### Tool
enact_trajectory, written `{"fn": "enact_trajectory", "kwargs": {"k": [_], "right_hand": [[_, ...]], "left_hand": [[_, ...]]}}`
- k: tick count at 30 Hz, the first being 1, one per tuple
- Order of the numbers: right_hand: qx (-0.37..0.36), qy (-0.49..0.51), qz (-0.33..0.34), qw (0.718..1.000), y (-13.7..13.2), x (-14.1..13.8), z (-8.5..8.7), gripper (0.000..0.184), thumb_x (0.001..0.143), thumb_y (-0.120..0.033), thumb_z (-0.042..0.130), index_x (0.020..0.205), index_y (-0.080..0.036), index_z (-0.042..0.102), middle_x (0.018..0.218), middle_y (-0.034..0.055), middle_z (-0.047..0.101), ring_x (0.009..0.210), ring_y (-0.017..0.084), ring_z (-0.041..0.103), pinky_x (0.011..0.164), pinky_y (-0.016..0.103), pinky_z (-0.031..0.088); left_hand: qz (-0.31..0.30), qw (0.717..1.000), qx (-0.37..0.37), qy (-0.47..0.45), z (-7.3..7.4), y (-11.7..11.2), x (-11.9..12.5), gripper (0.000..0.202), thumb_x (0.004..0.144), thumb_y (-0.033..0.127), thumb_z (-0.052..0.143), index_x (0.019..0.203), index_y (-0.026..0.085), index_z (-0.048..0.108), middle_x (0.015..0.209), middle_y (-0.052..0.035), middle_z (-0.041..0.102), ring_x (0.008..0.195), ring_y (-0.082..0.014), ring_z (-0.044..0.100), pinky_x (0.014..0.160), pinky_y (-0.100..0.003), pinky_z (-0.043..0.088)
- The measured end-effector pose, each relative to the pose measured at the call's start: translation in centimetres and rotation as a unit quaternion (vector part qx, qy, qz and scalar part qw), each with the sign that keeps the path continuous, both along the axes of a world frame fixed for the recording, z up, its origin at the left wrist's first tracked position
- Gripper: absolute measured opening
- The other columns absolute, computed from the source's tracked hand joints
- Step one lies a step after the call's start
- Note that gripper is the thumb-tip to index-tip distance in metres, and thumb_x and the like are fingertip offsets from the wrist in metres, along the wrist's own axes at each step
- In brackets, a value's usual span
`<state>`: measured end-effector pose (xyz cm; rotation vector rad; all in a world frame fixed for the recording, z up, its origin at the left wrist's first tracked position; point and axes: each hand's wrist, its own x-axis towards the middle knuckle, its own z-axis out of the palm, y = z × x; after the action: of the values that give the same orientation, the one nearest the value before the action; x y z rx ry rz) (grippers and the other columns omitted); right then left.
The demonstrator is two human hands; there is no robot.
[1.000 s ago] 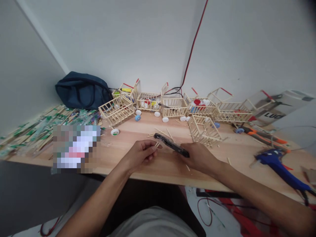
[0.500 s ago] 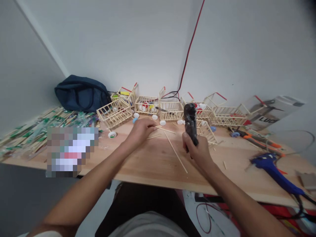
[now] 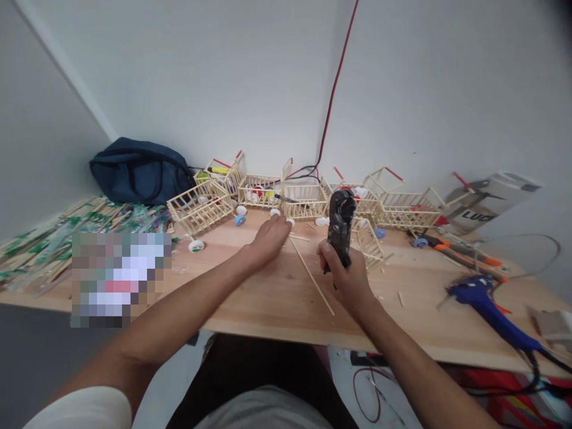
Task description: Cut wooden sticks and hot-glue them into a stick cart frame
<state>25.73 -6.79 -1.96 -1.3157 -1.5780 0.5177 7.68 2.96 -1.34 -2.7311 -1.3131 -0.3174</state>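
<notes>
My right hand [image 3: 343,275] grips the handles of a black cutter tool [image 3: 339,226], held upright above the wooden table [image 3: 277,298]. My left hand [image 3: 268,237] reaches forward and rests palm down on the table, fingers curled over thin wooden sticks near a white wheel [image 3: 275,213]. A long thin stick [image 3: 311,276] lies on the table between my hands. Behind them stands a row of small stick-built carts [image 3: 308,201].
A dark blue bag [image 3: 138,173] lies at the back left beside packets of sticks [image 3: 67,232]. A blue glue gun [image 3: 487,304] and orange-handled pliers [image 3: 465,250] lie on the right. A red cable [image 3: 335,89] runs up the wall. Loose wheels dot the table.
My left hand has moved from near the table's front edge forward to the sticks by the carts. My right hand has swung the cutter from lying flat to upright.
</notes>
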Motion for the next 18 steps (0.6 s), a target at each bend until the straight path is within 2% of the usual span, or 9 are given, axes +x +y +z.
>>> {"fn": "enact_trajectory", "kwargs": {"k": [5, 8, 10, 14, 18], "right_hand": [[-0.023, -0.024, -0.052, 0.998, 0.2, -0.6, 1.9, 0.04, 0.089, -0.05, 0.049, 0.087, -0.016, 0.069, 0.051, -0.0013, 0.05, 0.054, 0.017, 0.053, 0.057, 0.028, 0.04], [-0.067, -0.054, -0.05, 0.995, 0.8, -1.2, 3.2, 0.037, 0.085, -0.047, 0.051, 0.086, -0.016, 0.071, 0.047, -0.0016, 0.049, 0.051, 0.018, 0.053, 0.053, 0.028, 0.039], [-0.11, -0.077, -0.018, 0.991, 1.4, -1.9, 3.6, 0.034, 0.082, -0.046, 0.053, 0.082, -0.017, 0.07, 0.045, -0.0019, 0.049, 0.048, 0.017, 0.052, 0.051, 0.027, 0.038], [-0.16, -0.107, 0.057, 0.98, 2.4, -3.2, 2.7, 0.035, 0.079, -0.05, 0.052, 0.064, -0.019, 0.06, 0.044, -0.0009, 0.05, 0.045, 0.016, 0.049, 0.049, 0.028, 0.037], [-0.197, -0.076, 0.102, 0.972, 2.8, -4.0, 1.4, 0.04, 0.077, -0.055, 0.054, 0.056, -0.021, 0.051, 0.043, -0.0012, 0.048, 0.042, 0.014, 0.046, 0.047, 0.027, 0.037]], "left_hand": [[-0.03, 0.998, 0.044, 0.018, 2.1, -1.0, -2.2, 0.021, 0.091, 0.005, 0.043, 0.098, 0.01, 0.061, 0.104, -0.0144, 0.061, 0.101, -0.0257, 0.052, 0.085, -0.037, 0.044], [-0.09, 0.982, 0.162, 0.037, 3.3, -2.9, -3.8, 0.018, 0.094, 0.008, 0.043, 0.09, 0.011, 0.06, 0.095, -0.0118, 0.061, 0.09, -0.0243, 0.052, 0.075, -0.035, 0.044], [-0.109, 0.969, 0.218, 0.037, 3.6, -4.2, -4.7, 0.019, 0.094, 0.008, 0.043, 0.085, 0.012, 0.059, 0.089, -0.0103, 0.06, 0.084, -0.0225, 0.051, 0.071, -0.034, 0.042], [-0.123, 0.958, 0.256, 0.029, 3.4, -5.8, -5.6, 0.018, 0.094, 0.009, 0.043, 0.083, 0.012, 0.057, 0.083, -0.0084, 0.058, 0.079, -0.0219, 0.05, 0.068, -0.033, 0.04], [-0.115, 0.961, 0.248, 0.027, 2.8, -5.6, -6.1, 0.02, 0.094, 0.008, 0.041, 0.083, 0.013, 0.056, 0.082, -0.0078, 0.057, 0.078, -0.0215, 0.051, 0.067, -0.033, 0.04]]}}
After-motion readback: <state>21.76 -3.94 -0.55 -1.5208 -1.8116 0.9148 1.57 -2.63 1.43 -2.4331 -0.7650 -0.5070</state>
